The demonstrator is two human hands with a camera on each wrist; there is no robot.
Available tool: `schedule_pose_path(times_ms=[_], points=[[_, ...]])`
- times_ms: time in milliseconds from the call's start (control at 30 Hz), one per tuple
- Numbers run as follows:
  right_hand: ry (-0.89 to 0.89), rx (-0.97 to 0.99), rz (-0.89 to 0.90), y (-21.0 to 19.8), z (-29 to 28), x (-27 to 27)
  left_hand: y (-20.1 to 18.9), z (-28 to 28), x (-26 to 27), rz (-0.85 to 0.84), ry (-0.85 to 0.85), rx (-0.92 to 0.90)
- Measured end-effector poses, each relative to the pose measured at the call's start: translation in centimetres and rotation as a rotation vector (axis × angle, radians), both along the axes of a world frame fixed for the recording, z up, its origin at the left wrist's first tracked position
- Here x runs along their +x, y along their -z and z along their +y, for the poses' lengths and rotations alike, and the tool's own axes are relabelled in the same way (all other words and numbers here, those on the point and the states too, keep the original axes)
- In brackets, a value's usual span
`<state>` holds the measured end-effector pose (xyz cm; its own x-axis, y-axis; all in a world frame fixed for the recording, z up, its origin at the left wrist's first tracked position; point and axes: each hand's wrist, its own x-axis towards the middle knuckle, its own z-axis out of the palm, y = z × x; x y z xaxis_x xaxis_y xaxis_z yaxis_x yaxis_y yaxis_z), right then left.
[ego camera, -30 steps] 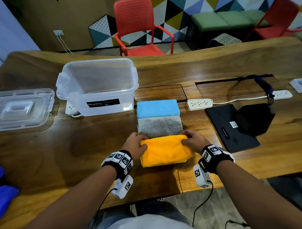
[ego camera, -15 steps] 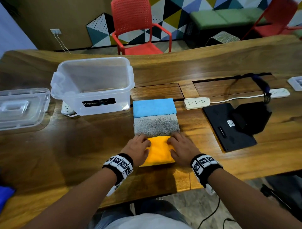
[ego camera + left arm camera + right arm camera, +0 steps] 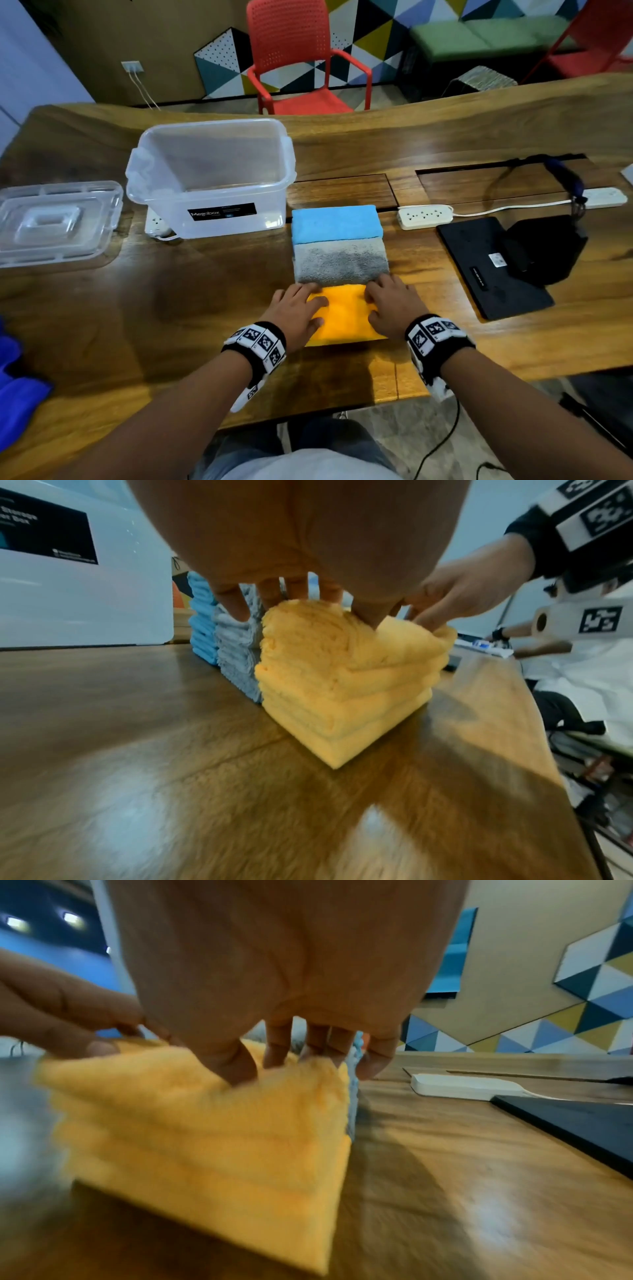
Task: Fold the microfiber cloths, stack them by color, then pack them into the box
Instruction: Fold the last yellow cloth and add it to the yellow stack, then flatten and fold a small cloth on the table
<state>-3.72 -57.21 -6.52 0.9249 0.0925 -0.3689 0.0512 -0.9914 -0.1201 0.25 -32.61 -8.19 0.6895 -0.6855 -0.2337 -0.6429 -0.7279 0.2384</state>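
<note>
The orange cloth stack (image 3: 344, 317) is parked at the table's (image 3: 171, 325) near edge, butted right up against the gray stack (image 3: 340, 260), with the blue stack (image 3: 336, 223) just past that. It's being pressed flat from above: left hand (image 3: 296, 313) and right hand (image 3: 394, 306) are both laid on top, fingers spread, nothing pinched. The clear box (image 3: 212, 178) is seen left of the stacks, its lid (image 3: 58, 222) further left.

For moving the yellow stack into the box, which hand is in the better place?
Probably left. The left hand rests on the yellow stack on the side toward the box. The right hand presses its far side.
</note>
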Motion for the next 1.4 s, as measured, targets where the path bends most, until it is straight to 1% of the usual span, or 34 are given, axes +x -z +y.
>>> schedule_pose_path(times_ms=[67,233,333,400,533,633,733,800,833,900,933,967,1000,1033,1067,1100,1133,1200,1267,1333,1400], points=[[-0.016,0.009,-0.041,-1.3,1.0,1.2,-0.7,0.3,0.4,0.002,0.001,-0.046],[-0.003,0.142,-0.203,-3.2,5.3,3.2,-2.8,3.2,1.3,0.040,-0.071,-0.205],[-0.075,0.205,-0.215,-3.5,9.4,4.3,-3.0,7.0,1.9,0.039,-0.169,-0.225],[-0.136,0.238,-0.189,-3.4,12.5,5.2,-2.8,10.4,2.1,0.039,-0.262,-0.214],[-0.262,0.244,-0.064,-2.7,19.6,7.4,-2.0,19.3,1.6,0.034,-0.456,-0.118],[-0.361,0.267,0.051,-1.1,26.0,8.6,-1.3,27.4,0.6,0.022,-0.638,0.001],[-0.451,0.287,0.152,0.6,32.7,8.7,-0.3,35.5,-1.4,-0.038,-0.863,0.121],[-0.507,0.296,0.229,1.6,37.2,8.6,0.2,40.4,-2.7,-0.053,-1.056,0.163],[-0.533,0.297,0.266,2.2,39.3,8.6,0.5,42.7,-3.3,-0.024,-1.149,0.208],[-0.568,0.304,0.317,3.1,43.1,8.6,1.8,46.6,-4.3,0.117,-1.266,0.328],[-0.584,0.307,0.330,3.5,44.7,8.6,2.4,47.9,-4.7,0.224,-1.278,0.364],[-0.594,0.309,0.340,3.8,46.1,8.6,3.0,48.7,-5.0,0.330,-1.254,0.372],[-0.594,0.314,0.348,4.0,47.4,8.7,3.6,49.0,-5.2,0.397,-1.205,0.363],[-0.584,0.320,0.355,4.3,48.4,8.7,3.9,48.8,-5.3,0.425,-1.146,0.359],[-0.566,0.330,0.358,4.5,49.0,8.8,4.2,48.2,-5.2,0.417,-1.084,0.347],[-0.537,0.341,0.361,4.8,49.4,9.0,4.3,47.5,-4.8,0.389,-1.009,0.323],[-0.502,0.353,0.364,5.1,49.6,9.2,4.3,46.8,-4.3,0.353,-0.927,0.260],[-0.412,0.389,0.383,5.3,49.0,9.6,4.0,44.6,-2.9,0.339,-0.760,0.030],[-0.308,0.451,0.369,5.3,47.3,10.2,2.9,41.9,-1.4,0.448,-0.665,-0.164],[-0.250,0.451,0.335,5.0,44.8,10.7,2.2,39.7,-0.1,0.506,-0.612,-0.228],[-0.243,0.368,0.295,4.8,41.9,10.8,1.8,38.2,1.1,0.525,-0.563,-0.185]])
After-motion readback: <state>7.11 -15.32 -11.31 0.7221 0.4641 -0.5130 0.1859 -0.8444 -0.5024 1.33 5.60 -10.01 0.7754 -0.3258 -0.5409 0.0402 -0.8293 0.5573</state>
